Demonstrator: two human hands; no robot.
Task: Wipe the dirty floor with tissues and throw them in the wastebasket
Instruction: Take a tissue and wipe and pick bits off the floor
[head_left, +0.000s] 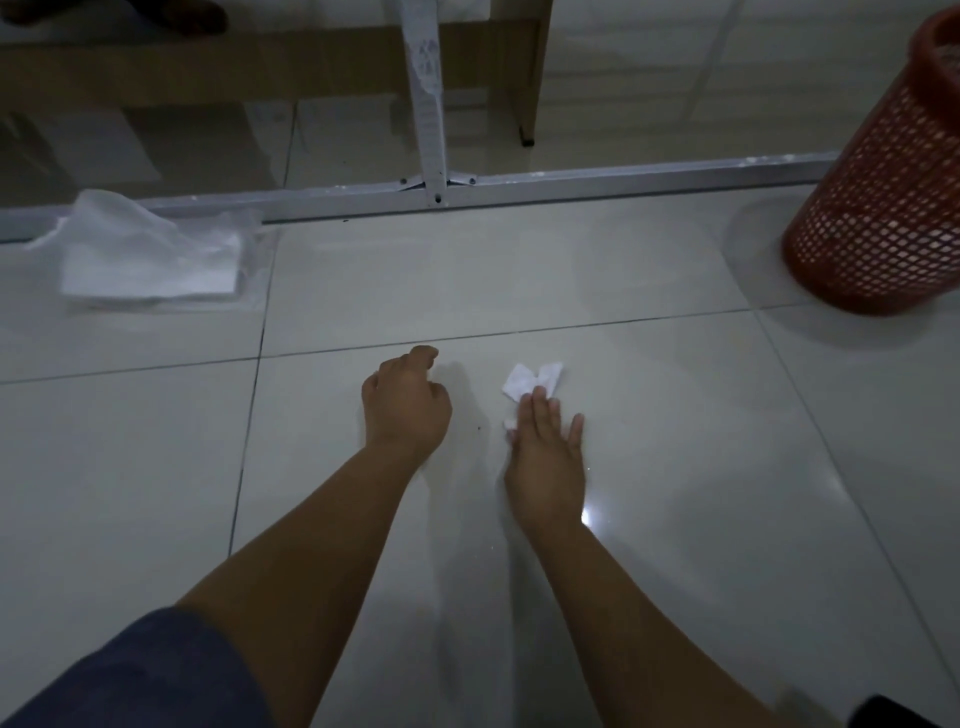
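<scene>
Floor (649, 493): pale glossy tiles with dark grout lines; a bright light glint just right of the right wrist.
Left hand (405, 402): fingers curled in to a loose fist, knuckles down near the floor, holding nothing visible. Well left of the tissue.
Right hand (545, 457): flat, palm down, fingers stretched forward; fingertips press on the near edge of the tissue. Not clenched round it.
Tissue (530, 382): small crumpled white piece, lying on the floor just ahead of the right hand; a scrap of white also shows at the thumb side of that hand.
Wastebasket (883, 208): red mesh plastic, upright on the floor at far right, well apart from both hands. Contents cannot be seen.
Tissue pack (150, 260): clear wrapper with a white stack inside, one sheet pulled up; on the floor at far left, beside the metal rail.
Metal rail (597, 182): grey frame bar running across the floor beyond the hands, with an upright post (428, 104) joined at its middle.
Sleeve (140, 675): dark blue, on the left arm, lower left corner.
</scene>
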